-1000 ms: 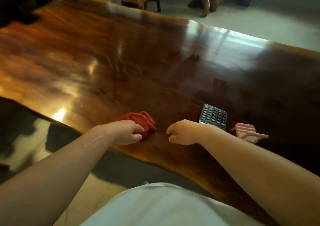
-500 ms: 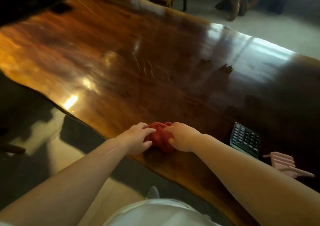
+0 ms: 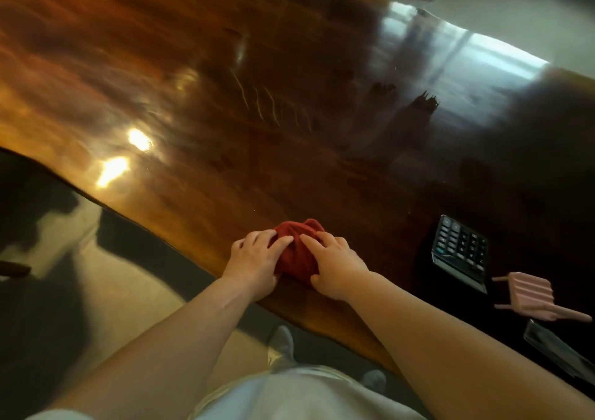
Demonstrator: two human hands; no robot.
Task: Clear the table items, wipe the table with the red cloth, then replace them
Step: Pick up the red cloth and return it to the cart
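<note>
The red cloth (image 3: pixel 297 252) lies bunched near the front edge of the glossy wooden table (image 3: pixel 225 97). My left hand (image 3: pixel 256 263) presses on its left side and my right hand (image 3: pixel 335 266) on its right side, fingers spread over the fabric. A black calculator (image 3: pixel 460 252) lies to the right on the table. Beside it rests a pink ridged holder with thin sticks (image 3: pixel 531 297). A dark flat object (image 3: pixel 560 352) sits at the right edge of the view, partly cut off.
The table's wavy front edge runs diagonally from left to lower right. Pale floor (image 3: pixel 64 252) shows below it at the left. My feet (image 3: pixel 281 342) stand just under the edge. Furniture legs appear at the far top.
My right hand moved left from beside the calculator onto the cloth. Both hands now hold the cloth between them. The view has shifted closer and slightly left.
</note>
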